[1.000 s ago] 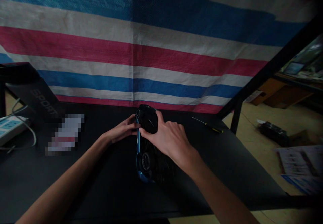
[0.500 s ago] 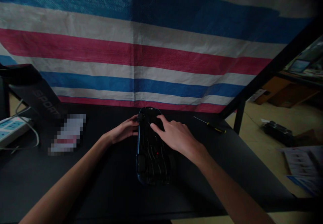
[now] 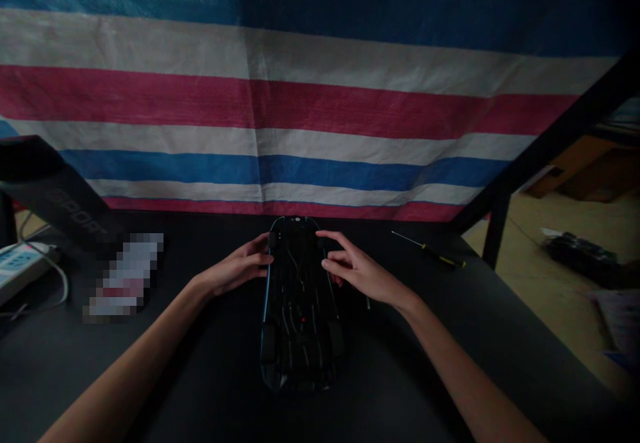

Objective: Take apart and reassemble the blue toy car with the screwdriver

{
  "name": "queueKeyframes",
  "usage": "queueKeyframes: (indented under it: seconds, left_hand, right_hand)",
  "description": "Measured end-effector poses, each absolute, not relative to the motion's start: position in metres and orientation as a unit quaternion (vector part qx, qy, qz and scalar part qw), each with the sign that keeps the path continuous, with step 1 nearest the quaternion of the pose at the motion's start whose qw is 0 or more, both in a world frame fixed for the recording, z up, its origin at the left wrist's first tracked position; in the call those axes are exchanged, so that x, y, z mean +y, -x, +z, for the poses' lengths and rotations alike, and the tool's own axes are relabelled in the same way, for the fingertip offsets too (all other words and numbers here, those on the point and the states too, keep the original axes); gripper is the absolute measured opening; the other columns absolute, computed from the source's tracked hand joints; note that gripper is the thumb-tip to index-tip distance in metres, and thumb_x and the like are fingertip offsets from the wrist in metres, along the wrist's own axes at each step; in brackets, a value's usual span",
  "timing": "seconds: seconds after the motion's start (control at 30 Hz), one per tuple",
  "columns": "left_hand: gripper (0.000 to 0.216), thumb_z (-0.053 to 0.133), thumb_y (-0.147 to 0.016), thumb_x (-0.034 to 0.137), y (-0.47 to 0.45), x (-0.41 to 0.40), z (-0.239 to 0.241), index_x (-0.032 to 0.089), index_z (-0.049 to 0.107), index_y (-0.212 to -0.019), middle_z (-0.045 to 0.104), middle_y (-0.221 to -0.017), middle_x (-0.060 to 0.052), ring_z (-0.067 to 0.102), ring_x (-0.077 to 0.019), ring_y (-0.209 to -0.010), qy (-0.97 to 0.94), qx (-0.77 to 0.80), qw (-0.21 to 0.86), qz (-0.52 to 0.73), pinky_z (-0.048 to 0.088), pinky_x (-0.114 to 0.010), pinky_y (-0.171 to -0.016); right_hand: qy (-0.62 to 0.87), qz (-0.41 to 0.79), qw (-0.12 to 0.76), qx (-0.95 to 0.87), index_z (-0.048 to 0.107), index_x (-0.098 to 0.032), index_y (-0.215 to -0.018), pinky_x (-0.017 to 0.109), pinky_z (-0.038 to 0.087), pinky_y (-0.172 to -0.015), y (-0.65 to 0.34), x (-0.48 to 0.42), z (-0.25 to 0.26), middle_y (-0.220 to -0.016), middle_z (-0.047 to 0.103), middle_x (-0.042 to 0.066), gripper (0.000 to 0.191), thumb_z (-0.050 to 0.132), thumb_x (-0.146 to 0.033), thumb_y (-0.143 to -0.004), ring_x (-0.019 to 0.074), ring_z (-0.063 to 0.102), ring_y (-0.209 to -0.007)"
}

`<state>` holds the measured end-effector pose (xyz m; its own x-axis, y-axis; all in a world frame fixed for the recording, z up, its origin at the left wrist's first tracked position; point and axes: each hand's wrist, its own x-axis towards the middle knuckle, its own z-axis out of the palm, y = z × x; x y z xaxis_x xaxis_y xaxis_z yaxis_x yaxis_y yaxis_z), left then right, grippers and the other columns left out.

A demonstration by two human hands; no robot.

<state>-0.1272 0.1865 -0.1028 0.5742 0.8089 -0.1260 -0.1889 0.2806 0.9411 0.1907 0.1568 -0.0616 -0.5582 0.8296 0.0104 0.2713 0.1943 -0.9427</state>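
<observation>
A dark toy car lies upside down on the black table, its underside and wheels facing up and a blue edge of its body showing. My left hand grips its left side near the far wheel, with the thumb at the edge and some fingertips hidden. On the opposite side, my right hand holds the right edge. Its index finger reaches the far right wheel, while the thumb rests lower and the other fingers curl beneath.
To the right lies a screwdriver with a black and yellow handle. On the left are a dark SPORT bottle, a blurred-out flat item and a white power strip. A striped sheet hangs behind.
My right hand has moved off the car's underside to its right edge. My left hand stays at the left side. The car appears slightly nearer as the view has shifted.
</observation>
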Motion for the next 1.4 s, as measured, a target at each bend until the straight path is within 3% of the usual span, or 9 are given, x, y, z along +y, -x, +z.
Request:
queueKeyframes:
  seconds: [0.07,0.13,0.2,0.27,0.47,0.9,1.1,1.4]
  left_hand:
    - [0.069,0.074,-0.093,0.017,0.128,0.187,-0.104,0.027,0.049,-0.157,0.060,-0.149,-0.011,0.065,-0.0200,-0.118,-0.490,0.324,0.733,0.343,0.054,-0.031,-0.098]
    - [0.070,0.074,-0.092,0.017,0.129,0.187,-0.103,0.028,0.050,-0.156,0.061,-0.147,-0.009,0.065,-0.0183,-0.113,-0.482,0.332,0.731,0.350,0.055,-0.030,-0.095]
    - [0.070,0.076,-0.090,0.018,0.128,0.188,-0.102,0.028,0.052,-0.154,0.062,-0.146,-0.009,0.065,-0.0186,-0.112,-0.478,0.335,0.733,0.349,0.056,-0.030,-0.095]
    - [0.069,0.078,-0.088,0.019,0.128,0.188,-0.101,0.027,0.054,-0.152,0.063,-0.146,-0.009,0.065,-0.0196,-0.113,-0.479,0.337,0.735,0.343,0.056,-0.030,-0.096]
    - [0.074,0.076,-0.089,0.020,0.129,0.188,-0.103,0.029,0.049,-0.157,0.068,-0.137,-0.008,0.069,-0.0218,-0.112,-0.471,0.361,0.725,0.349,0.057,-0.033,-0.098]
    - [0.081,0.080,-0.087,0.022,0.127,0.186,-0.101,0.028,0.045,-0.160,0.069,-0.131,-0.006,0.067,-0.0191,-0.107,-0.467,0.371,0.725,0.345,0.055,-0.030,-0.097]
    - [0.077,0.075,-0.089,0.021,0.128,0.187,-0.102,0.027,0.046,-0.160,0.070,-0.129,-0.008,0.068,-0.0223,-0.110,-0.481,0.361,0.720,0.346,0.055,-0.035,-0.099]
    - [0.075,0.077,-0.087,0.023,0.124,0.187,-0.101,0.027,0.049,-0.157,0.067,-0.136,-0.009,0.067,-0.0224,-0.112,-0.486,0.352,0.723,0.343,0.056,-0.034,-0.096]
  right_hand:
    - [0.394,0.483,0.297,-0.723,0.041,-0.024,-0.153,0.029,0.050,-0.074,-0.198,0.158,-0.060,-0.084,0.060,-0.005,0.055,0.059,-0.043,-0.105,0.0140,0.059,-0.075]
    - [0.429,0.415,0.300,-0.744,0.059,-0.022,-0.133,0.030,0.049,-0.075,-0.212,0.160,-0.057,-0.086,0.064,-0.002,0.036,0.062,-0.043,-0.103,0.0151,0.061,-0.078]
    - [0.466,0.335,0.256,-0.778,0.071,-0.022,-0.108,0.030,0.047,-0.074,-0.228,0.160,-0.055,-0.085,0.066,-0.001,0.021,0.065,-0.040,-0.101,0.0154,0.061,-0.078]
    - [0.479,0.284,0.181,-0.811,0.076,-0.022,-0.095,0.030,0.045,-0.072,-0.241,0.159,-0.055,-0.084,0.066,0.000,0.017,0.069,-0.037,-0.098,0.0154,0.060,-0.076]
    - [0.499,0.197,0.079,-0.840,0.081,-0.024,-0.090,0.032,0.045,-0.075,-0.248,0.151,-0.060,-0.084,0.070,0.001,0.011,0.077,-0.033,-0.094,0.0179,0.065,-0.080]
    - [0.502,0.094,0.052,-0.858,0.080,-0.023,-0.089,0.037,0.048,-0.086,-0.229,0.141,-0.062,-0.090,0.075,0.002,0.008,0.076,-0.023,-0.096,0.0215,0.069,-0.087]
    - [0.510,0.133,0.083,-0.846,0.073,-0.020,-0.093,0.034,0.048,-0.081,-0.221,0.137,-0.060,-0.096,0.070,0.003,0.010,0.066,-0.018,-0.099,0.0178,0.065,-0.083]
    - [0.420,0.323,0.263,-0.806,0.063,-0.023,-0.102,0.028,0.049,-0.077,-0.202,0.124,-0.042,-0.098,0.065,0.000,0.014,0.057,-0.033,-0.108,0.0137,0.060,-0.081]
